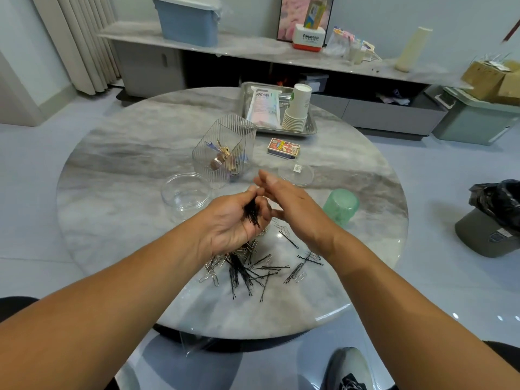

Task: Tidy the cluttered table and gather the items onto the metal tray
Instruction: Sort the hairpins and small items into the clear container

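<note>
Black hairpins (250, 273) and paper clips (210, 273) lie scattered near the worktop's (118, 220) front edge. Above them, the left hand (233, 220) curls its fingers round a bunch of pins; the right hand (292, 205) is flat, fingers straight. The metal tray (311, 128) sits at the far edge, with bare worktop to the left.
</note>
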